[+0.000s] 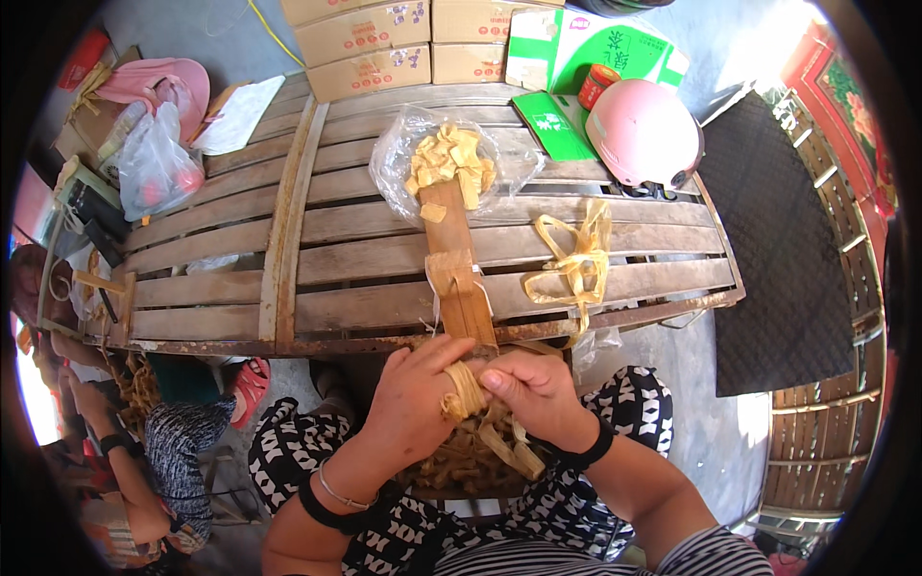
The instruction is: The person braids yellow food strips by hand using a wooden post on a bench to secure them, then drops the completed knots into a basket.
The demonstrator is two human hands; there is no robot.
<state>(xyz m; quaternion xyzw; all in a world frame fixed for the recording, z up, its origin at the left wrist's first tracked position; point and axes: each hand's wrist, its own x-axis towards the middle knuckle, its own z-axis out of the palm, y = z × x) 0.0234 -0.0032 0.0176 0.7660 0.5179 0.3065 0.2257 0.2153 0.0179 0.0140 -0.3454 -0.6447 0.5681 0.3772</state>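
A tan strip lies folded between the two hands, which are close together; the right hand pinches it with thumb against fingers, while the left hand rests against its other side, its grip too hidden to tell. Just below both hands is a heap of similar tan strips, over the lap. Directly ahead, a narrow wooden board runs away from the hands along the slatted bench, its near end just beyond the fingers. At its far end sits a clear plastic bag with pale yellow pieces. Ahead and right of the hands lies a tangle of yellow ribbon; farther off that way, a pink helmet stands beside a green and white box. Cardboard boxes are stacked beyond the bench. Far left of the hands, another person sits; far right, a dark mat covers part of a bamboo rack.
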